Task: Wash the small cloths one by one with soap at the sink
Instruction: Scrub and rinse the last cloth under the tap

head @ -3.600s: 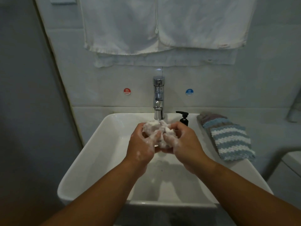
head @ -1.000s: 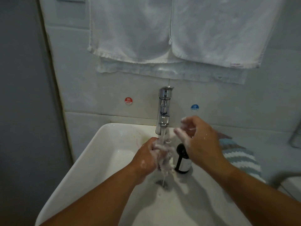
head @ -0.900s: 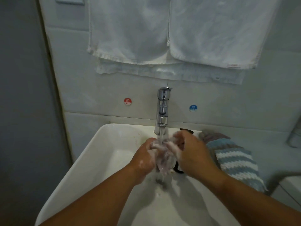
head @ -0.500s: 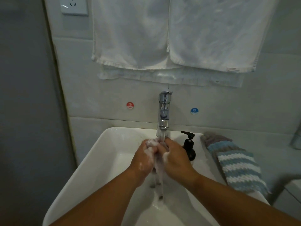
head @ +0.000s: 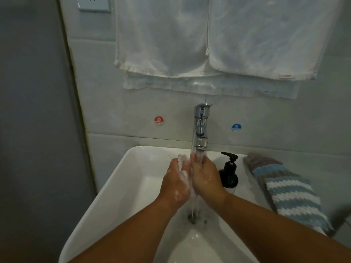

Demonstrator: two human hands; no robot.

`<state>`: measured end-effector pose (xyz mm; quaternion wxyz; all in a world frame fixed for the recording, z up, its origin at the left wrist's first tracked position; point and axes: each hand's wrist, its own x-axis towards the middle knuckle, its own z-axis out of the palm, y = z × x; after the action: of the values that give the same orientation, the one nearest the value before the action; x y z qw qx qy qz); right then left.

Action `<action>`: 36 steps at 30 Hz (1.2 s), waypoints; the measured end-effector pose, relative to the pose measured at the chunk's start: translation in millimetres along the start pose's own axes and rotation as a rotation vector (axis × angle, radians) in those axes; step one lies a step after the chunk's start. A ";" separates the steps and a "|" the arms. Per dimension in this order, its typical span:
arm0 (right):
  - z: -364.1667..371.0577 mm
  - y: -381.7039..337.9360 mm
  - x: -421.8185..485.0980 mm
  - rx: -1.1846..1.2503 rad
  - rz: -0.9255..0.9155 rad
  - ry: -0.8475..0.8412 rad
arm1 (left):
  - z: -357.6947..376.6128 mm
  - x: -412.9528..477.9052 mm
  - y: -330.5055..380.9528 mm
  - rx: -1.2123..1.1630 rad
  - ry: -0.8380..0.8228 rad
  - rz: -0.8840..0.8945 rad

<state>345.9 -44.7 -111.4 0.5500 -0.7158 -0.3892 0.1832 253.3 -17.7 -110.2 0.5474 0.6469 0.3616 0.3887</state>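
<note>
Where the tiled wall rises behind the sink [head: 117, 186], two white towels [head: 161, 35] hang side by side, their lower hems above the tap [head: 200, 128]. The white sink fills the lower half of the view, with its drain [head: 191, 218] near the middle of the bowl. A thick striped cloth [head: 290, 194] in blue, white and grey lies along the sink's right rim, its long axis running from the back right corner toward the front.

Over the bowl, just in front of the back edge, the left hand [head: 175, 184] and the right hand [head: 206, 177] meet palm to palm, fingers pointing up toward the tap's spout. Both hands close around the small cloth [head: 181, 161], squeezing it between them, and soap suds cling to both. Water runs from the chrome tap onto the right hand's fingers and down to the drain.

A black soap bottle [head: 229, 173] with a pump top stands on the rim near the back right corner, between the right hand and the striped cloth. The small cloth is mostly hidden; a soapy white bunch shows at the left hand's fingertips. It appears to lie lengthwise along the palms, one end toward the tap, though how far it reaches cannot be told. A red sticker [head: 158, 120] and a blue sticker [head: 236, 127] flank the tap on the wall.
</note>
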 end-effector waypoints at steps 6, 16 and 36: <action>-13.2 10.1 -10.3 0.002 0.017 -0.097 | 6.1 0.6 -8.9 0.123 -0.034 0.121; -37.6 10.2 -20.9 0.072 -0.070 0.034 | 22.3 -8.5 -11.0 0.138 -0.176 0.042; -41.3 7.6 -24.1 0.104 -0.087 0.068 | 22.9 -2.5 16.2 0.409 -0.101 0.240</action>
<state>361.9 -90.3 -108.9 0.6069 -0.6744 -0.3911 0.1546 273.5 -32.0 -96.7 0.3722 0.8012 0.3256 0.3369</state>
